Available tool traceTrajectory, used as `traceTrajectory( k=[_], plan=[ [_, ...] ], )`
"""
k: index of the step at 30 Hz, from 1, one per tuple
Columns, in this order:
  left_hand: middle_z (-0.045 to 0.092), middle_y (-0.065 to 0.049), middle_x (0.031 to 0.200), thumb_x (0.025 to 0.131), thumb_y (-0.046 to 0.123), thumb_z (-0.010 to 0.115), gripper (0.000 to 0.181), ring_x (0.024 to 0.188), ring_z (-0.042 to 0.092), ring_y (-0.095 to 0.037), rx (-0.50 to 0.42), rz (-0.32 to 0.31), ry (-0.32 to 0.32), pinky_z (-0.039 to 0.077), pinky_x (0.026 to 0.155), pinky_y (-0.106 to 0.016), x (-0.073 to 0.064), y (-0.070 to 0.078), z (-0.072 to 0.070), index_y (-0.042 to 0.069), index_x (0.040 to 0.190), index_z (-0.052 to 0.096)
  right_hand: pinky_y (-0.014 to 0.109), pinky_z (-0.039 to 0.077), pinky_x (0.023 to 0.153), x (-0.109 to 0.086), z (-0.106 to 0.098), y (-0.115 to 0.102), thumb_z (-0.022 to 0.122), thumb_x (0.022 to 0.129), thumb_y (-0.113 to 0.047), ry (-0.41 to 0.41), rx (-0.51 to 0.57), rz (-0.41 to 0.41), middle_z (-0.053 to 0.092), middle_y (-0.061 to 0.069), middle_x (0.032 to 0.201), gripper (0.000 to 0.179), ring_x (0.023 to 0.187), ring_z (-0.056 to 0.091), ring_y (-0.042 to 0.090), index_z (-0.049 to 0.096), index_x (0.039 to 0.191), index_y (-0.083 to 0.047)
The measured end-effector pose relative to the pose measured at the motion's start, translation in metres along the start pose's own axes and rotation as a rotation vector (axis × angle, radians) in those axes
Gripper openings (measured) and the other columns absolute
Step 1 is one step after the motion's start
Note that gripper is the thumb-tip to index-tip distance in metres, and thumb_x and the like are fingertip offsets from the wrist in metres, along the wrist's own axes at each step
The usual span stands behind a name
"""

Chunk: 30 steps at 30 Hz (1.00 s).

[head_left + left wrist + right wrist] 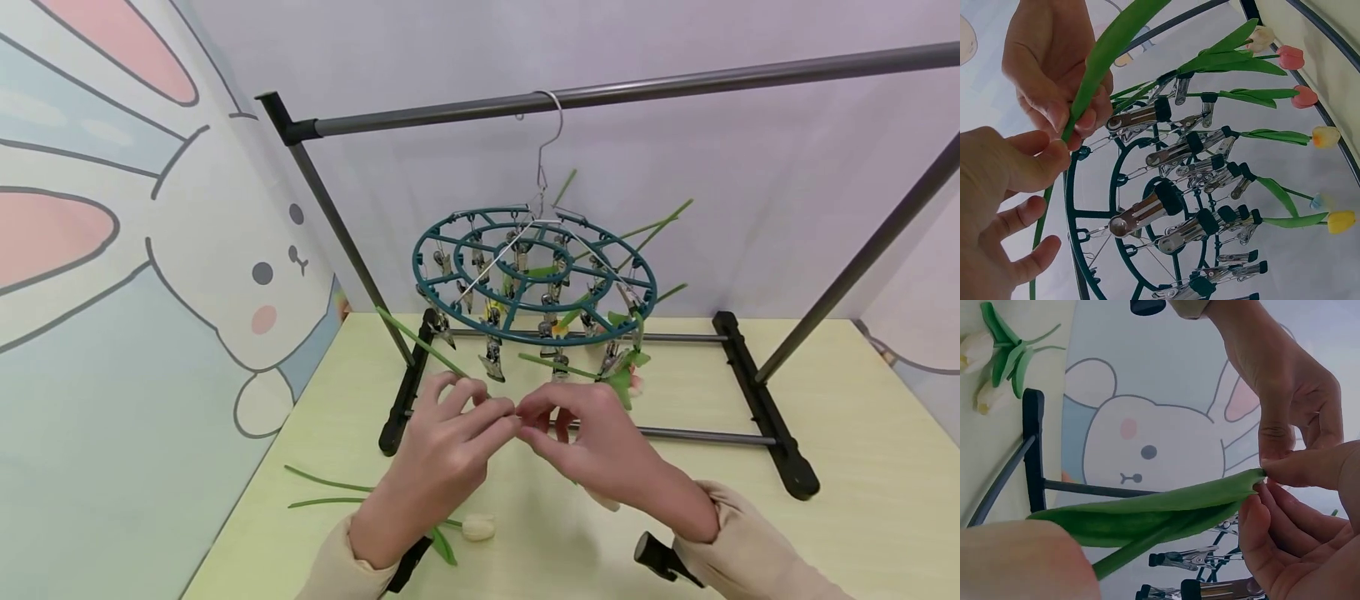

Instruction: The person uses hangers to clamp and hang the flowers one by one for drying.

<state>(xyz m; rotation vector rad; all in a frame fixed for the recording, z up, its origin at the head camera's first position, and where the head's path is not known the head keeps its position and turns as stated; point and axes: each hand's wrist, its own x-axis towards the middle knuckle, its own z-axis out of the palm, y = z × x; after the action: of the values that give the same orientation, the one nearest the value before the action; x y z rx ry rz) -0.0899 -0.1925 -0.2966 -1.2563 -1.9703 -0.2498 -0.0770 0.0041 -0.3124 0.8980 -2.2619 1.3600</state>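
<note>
My left hand (450,446) and right hand (596,433) meet fingertip to fingertip in front of the hanging rack, both pinching one artificial tulip where leaf joins stem. Its green stem (420,342) slants up past my left hand. In the right wrist view, its broad leaf (1147,515) and pale blossom (1029,562) spread leftward from the fingers. Close behind hangs a round teal clip hanger (427,287) with metal clips (1141,209). Several tulips are clipped there, including a yellow (1341,222) and a pink one (1291,57).
The hanger's hook (558,125) sits over the grey bar (435,111) of a stand with black feet (791,467). White tulips (478,527) lie on the pale table (862,417) at front left. A wall with a painted rabbit (217,275) rises on the left.
</note>
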Motion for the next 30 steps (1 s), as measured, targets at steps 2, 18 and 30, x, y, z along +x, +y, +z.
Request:
traceTrajectory(
  k=[2,18,30],
  plan=[
    [0.069,0.002,0.089,0.079,0.0,0.072,0.015,0.087,0.055,-0.019,-0.015,-0.007,0.014,0.048,0.083,-0.04,-0.001,0.0,0.002,0.013,0.086,0.072,0.022,0.051,0.053,0.0,0.0,0.001,0.07,0.084,-0.005,-0.01,0.007,0.019,0.066,-0.007,0.083,0.012,0.066,0.056,0.004,0.072,0.093,-0.014],
    [0.06,-0.014,0.092,0.089,0.002,0.058,0.007,0.078,0.062,-0.024,-0.344,-0.176,0.515,0.055,0.069,-0.026,-0.004,-0.001,0.016,0.0,0.086,0.064,0.027,0.055,0.062,-0.005,-0.001,0.007,0.067,0.082,0.005,0.048,0.082,0.037,0.066,-0.005,0.088,0.023,0.075,0.061,0.008,0.069,0.092,-0.016],
    [0.057,-0.02,0.097,0.077,-0.018,0.066,0.038,0.088,0.062,-0.026,-0.932,-0.474,0.491,0.058,0.07,-0.035,-0.009,0.014,0.025,-0.01,0.11,0.049,0.029,0.053,0.064,-0.006,0.004,0.007,0.067,0.083,0.003,0.074,0.082,-0.021,0.066,-0.005,0.087,0.025,0.076,0.058,0.008,0.069,0.095,-0.019]
  ],
)
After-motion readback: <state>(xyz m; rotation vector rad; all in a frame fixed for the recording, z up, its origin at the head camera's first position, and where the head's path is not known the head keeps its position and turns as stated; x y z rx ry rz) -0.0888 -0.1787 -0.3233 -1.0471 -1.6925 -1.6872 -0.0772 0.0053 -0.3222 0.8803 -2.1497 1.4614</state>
